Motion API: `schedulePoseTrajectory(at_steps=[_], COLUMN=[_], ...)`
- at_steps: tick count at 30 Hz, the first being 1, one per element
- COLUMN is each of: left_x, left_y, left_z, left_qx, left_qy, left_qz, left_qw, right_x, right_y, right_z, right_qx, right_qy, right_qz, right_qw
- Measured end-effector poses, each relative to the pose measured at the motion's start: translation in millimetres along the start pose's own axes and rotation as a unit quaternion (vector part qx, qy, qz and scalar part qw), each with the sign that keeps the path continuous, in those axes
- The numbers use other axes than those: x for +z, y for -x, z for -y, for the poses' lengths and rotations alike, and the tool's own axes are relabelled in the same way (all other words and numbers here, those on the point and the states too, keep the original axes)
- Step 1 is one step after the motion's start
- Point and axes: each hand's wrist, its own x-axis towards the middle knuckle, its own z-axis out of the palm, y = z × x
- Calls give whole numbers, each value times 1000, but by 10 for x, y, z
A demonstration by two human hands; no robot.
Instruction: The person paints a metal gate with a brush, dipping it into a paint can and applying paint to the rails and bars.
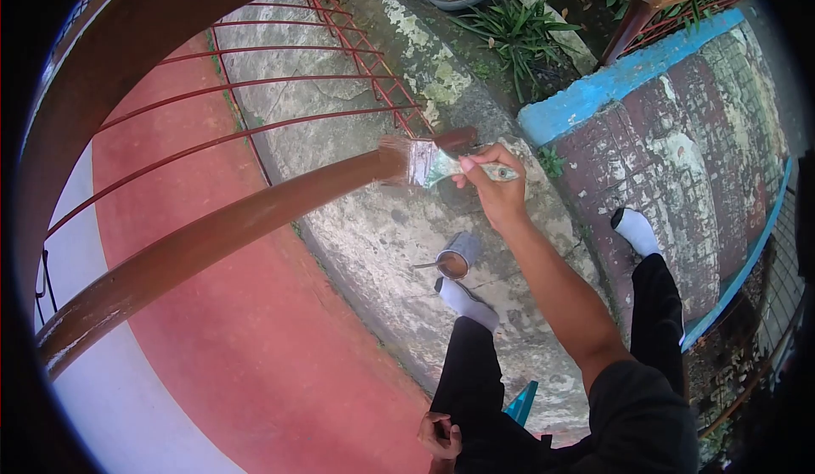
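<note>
right hand (497, 187) gripped a paintbrush (445, 166), bristles (413, 162) against the brown rail (246, 225); the paint can (461, 249) stood near it, the left hand (440, 437), loosely curled, well apart.

Brush (422, 163): flat, wide, pale handle w/ green smears + hole near the end, ferrule streaked white, bristles brown and laid on the rail. Rail (255, 216): thick, brown, slight sheen, runs diag from lower L to upper ctr, whitish scuffs at lower L end. Can (461, 253): greyish, open, brown paint inside, thin rod sticking out over rim, sits on worn concrete.
</note>
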Motion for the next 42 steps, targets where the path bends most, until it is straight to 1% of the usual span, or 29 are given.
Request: schedulePoseTrajectory(at_steps=[1, 2, 4, 5, 6, 8, 9, 11, 12, 14, 15, 16, 18, 19, 21, 22, 24, 26, 28, 29, 31, 32, 34, 35, 37, 38, 40, 41, 42], left_x=[4, 0, -3, -5, -2, -3, -11, -7, -10, 7, 10, 8, 16, 15, 18, 34, 34, 32, 33, 33, 21, 21, 25, 21, 18, 19, 24, 23, 21], left_y=[-17, -26, -13, 4, 15, 26, 24, -3, -23, -15, 3, 8, 14, 10, 5, -6, -20, -25, -23, -19, -7, -9, -27, -35, -57, -53, -46, -43, -49], left_z=[4, 9, 24, 28, 30, 36, 26, -12, -58, -57, -14, 7, 26, 28, 12, 8, -2, -5, 11, 20, 36, 43, 12, -7, -36, -25, 4, 15, 19], left_qx=[7, 8, 5, 4, -6, -14, -12, -11, -14, -21, -13, -3, 2, 9, 6, 5, 6, 6, 10, 10, -2, -2, -4, -5, -13, -14, -7, -8, -1], left_qy=[0, 1, 10, 12, 18, 26, 23, 21, 19, 19, 15, 10, 0, -10, -12, -12, -18, -23, -22, -21, -27, -27, -19, -20, -22, -23, -23, -25, -31], left_qz=[-1, -2, -2, -3, -8, -12, -11, -11, -12, -11, -12, -12, -8, -11, -10, -13, -14, -14, -17, -18, -18, -17, -17, -15, -12, -11, -16, -18, -14], left_qw=[1000, 1000, 1000, 1000, 1000, 999, 1000, 1000, 1000, 1000, 1000, 1000, 1000, 1000, 1000, 1000, 1000, 1000, 1000, 1000, 999, 999, 1000, 1000, 1000, 1000, 1000, 999, 999], right_x=[-41, -105, -351, -474, -553, -692, -694, -643, -592, -401, -282, -224, -160, -175, -258, -326, -497, -592, -712, -782, -823, -861, -1009, -1080, -1183, -1217, -1164, -1124, -1042], right_y=[-57, -114, -223, -267, -274, -286, -271, -205, -158, -63, -18, 2, 20, 2, -99, -167, -276, -316, -335, -326, -228, -174, -43, 21, 129, 179, 252, 275, 294], right_z=[-92, -149, -229, -266, -257, -255, -209, -35, 36, 150, 185, 119, -13, -70, -238, -274, -262, -218, -178, -153, -19, 28, 79, 101, 118, 105, 167, 187, 221], right_qx=[-7, -8, -25, -35, -35, -50, -51, -70, -69, -42, -9, -10, 38, 37, 21, 21, -2, 4, 7, 6, -26, -26, -35, -33, -28, -27, -12, -9, -3], right_qy=[57, 57, 116, 148, 150, 219, 220, 196, 198, 39, -37, -34, -51, -51, 23, 23, 113, 137, 199, 200, 257, 257, 163, 164, -36, -36, -155, -156, -153], right_qz=[-12, -10, -51, -47, -46, -81, -81, -123, -123, -90, -70, -76, -12, -15, -34, -32, -53, -69, -86, -85, -111, -112, -123, -124, -117, -118, -160, -160, -137], right_qw=[998, 998, 992, 987, 987, 971, 971, 970, 970, 994, 997, 997, 998, 998, 999, 999, 992, 988, 976, 976, 960, 960, 978, 978, 992, 992, 975, 975, 979])
